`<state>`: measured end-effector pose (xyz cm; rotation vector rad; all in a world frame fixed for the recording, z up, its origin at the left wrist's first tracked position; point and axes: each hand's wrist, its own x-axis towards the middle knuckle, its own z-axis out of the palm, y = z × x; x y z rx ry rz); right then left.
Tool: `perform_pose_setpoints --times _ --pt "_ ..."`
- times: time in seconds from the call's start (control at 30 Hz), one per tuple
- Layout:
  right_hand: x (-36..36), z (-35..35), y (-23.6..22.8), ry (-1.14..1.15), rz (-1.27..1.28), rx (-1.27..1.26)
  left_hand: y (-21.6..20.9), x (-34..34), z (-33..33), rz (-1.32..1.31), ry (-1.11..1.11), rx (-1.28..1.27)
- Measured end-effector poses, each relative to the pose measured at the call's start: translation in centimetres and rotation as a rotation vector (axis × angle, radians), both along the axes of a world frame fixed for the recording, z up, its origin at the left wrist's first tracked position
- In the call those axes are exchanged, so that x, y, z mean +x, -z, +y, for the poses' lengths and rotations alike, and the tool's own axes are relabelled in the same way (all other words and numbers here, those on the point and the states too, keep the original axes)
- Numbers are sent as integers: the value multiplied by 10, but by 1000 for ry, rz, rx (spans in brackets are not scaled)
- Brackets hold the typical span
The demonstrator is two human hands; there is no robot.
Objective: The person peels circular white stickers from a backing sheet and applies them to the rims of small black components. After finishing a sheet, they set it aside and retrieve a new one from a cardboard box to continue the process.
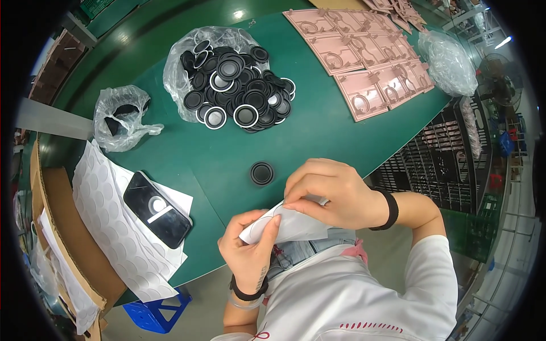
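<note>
Near the table's front edge, my left hand [250, 244] grips a white sticker sheet [301, 225] between thumb and fingers. My right hand [333, 193] pinches at the sheet's upper edge with thumb and forefinger; whether a sticker is coming loose there I cannot tell. Curved cut lines show on the sheet beside my left thumb. Just beyond my hands a single round black disc-shaped part [262, 173] lies flat on the green table [222, 153]. Farther back, a heap of similar black round parts [244, 85], some with white rims, spills from a clear plastic bag [175, 74].
Pink moulded panels [364, 48] lie at the back right, beside a clear bag [449, 62]. To the left are a smartphone [159, 210] on sticker sheets [108, 210], a bag with black pieces [122, 116] and a cardboard box [74, 221]. Black crates [443, 153] stand right of the table.
</note>
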<state>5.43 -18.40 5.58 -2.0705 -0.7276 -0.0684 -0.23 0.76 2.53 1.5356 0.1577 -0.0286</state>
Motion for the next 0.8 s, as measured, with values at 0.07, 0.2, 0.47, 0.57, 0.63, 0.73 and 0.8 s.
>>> perform_pose_setpoints --times 0.07,0.2,0.47,0.57,0.63,0.73,0.8 --pt "0 1 1 6 53 21 -1 1 1 52 -14 -68" --pt "1 0 1 -66 -250 -173 -2 3 3 164 -39 -203" --pt "-13 5 -28 -303 -26 -156 21 0 5 115 -16 45" --pt "13 5 -30 -136 211 105 25 -1 1 32 -65 163" --pt "34 3 -7 -28 443 188 22 2 -2 -92 -3 388" --pt "49 -2 22 72 764 307 22 2 -5 -158 24 505" --pt "54 1 30 65 944 375 23 -1 -4 -164 28 522"
